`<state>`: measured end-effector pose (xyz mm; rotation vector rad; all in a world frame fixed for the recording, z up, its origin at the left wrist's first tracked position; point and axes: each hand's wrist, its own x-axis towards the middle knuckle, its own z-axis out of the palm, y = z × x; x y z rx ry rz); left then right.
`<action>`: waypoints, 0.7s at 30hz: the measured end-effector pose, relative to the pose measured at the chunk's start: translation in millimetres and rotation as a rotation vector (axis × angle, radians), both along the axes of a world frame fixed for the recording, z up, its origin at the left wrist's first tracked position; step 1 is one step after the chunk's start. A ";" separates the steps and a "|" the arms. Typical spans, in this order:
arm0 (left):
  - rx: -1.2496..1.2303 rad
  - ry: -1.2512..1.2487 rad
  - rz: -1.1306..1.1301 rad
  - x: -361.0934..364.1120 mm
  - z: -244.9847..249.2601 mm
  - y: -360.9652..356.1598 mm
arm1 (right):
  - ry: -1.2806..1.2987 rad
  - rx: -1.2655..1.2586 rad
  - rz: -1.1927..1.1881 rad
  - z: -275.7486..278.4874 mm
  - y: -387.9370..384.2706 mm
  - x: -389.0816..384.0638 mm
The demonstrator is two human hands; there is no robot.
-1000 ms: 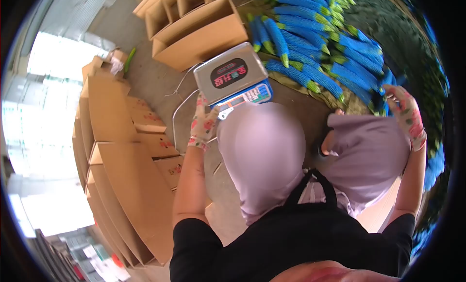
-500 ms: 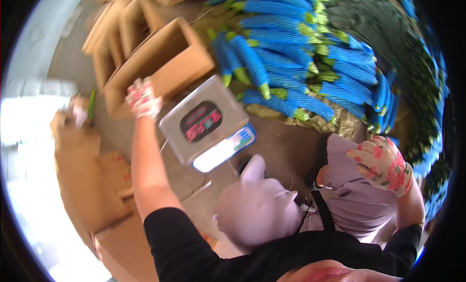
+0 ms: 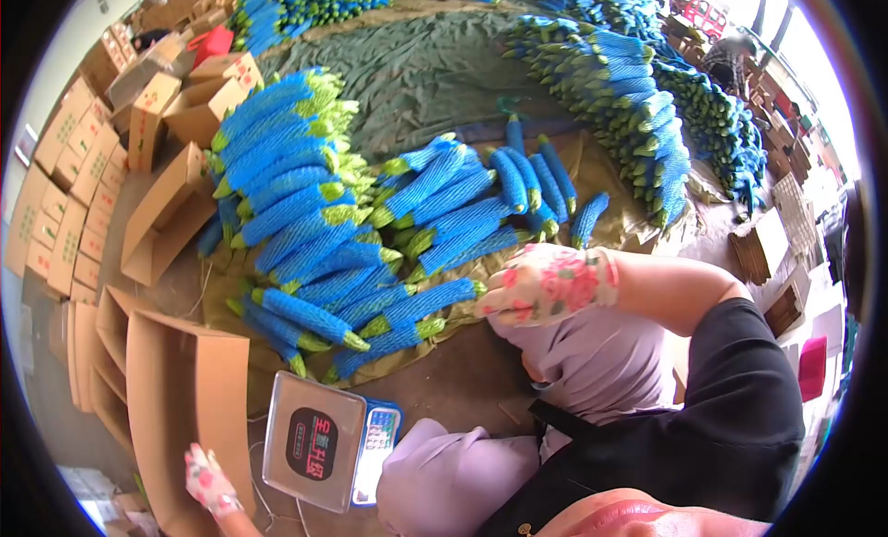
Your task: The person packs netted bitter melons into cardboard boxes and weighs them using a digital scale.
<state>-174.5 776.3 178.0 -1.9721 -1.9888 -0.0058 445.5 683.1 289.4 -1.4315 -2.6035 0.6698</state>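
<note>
At the lower left, my left hand (image 3: 211, 481), in a flowered glove, is on the near wall of an open cardboard box (image 3: 225, 380), fingers hooked over its rim. My right hand (image 3: 553, 283), gloved alike, reaches across above my knee. Its fingers are stretched forward, and the fingertips come right at the green end of a long vegetable in a blue foam net (image 3: 430, 301). More of these netted vegetables (image 3: 287, 181) lie stacked beyond it. Between the box and my leg stands a digital scale (image 3: 314, 442) with a bare metal plate.
Other open boxes (image 3: 166, 213) stand behind the first, with stacked cartons (image 3: 69, 204) along the left wall. A green sheet (image 3: 416, 74) covers the floor ahead. Long heaps of netted vegetables (image 3: 638, 111) run along the right, where a person (image 3: 726, 65) is at the back.
My view has turned to the right and lifted. My right hand has moved forward from beside my leg to the netted vegetables. My left hand stays at the box.
</note>
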 end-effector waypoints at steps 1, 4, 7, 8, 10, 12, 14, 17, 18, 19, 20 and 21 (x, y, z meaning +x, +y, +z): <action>-0.029 -0.019 -0.020 23.5 22.2 -22.0 | -0.007 0.018 -0.009 0.6 -1.4 2.1; -0.042 -0.194 -0.038 63.9 49.2 -78.8 | 0.037 -0.033 -0.015 1.7 -12.0 5.2; -0.007 -0.097 -0.089 92.0 45.1 -118.2 | 0.089 0.014 -0.030 -5.2 -22.0 13.2; -0.072 -0.102 -0.073 108.7 49.1 -129.5 | 0.082 -0.006 -0.036 -6.6 -24.7 16.7; -0.185 -0.117 -0.053 132.0 45.7 -148.7 | 0.116 0.101 -0.009 -19.6 -30.3 23.6; -0.160 -0.146 -0.101 143.1 29.3 -166.7 | 0.121 0.147 0.002 -13.7 -36.8 25.6; -0.073 -0.175 -0.140 145.1 13.6 -176.9 | 0.141 0.096 -0.025 -7.2 -43.6 28.2; -0.007 -0.234 -0.159 154.8 16.1 -191.1 | 0.127 0.034 -0.080 -9.1 -44.5 30.7; 0.006 -0.250 -0.146 157.4 15.8 -193.4 | 0.090 0.036 -0.102 -6.0 -45.7 31.0; 0.017 -0.265 -0.134 159.1 14.6 -195.0 | 0.052 0.038 -0.126 -3.1 -48.2 30.4; 0.014 -0.272 -0.137 157.8 10.8 -194.6 | 0.051 0.046 -0.156 0.2 -53.1 30.7; 0.097 -0.288 -0.177 153.0 -4.0 -187.3 | 0.064 0.066 -0.156 3.4 -54.8 31.3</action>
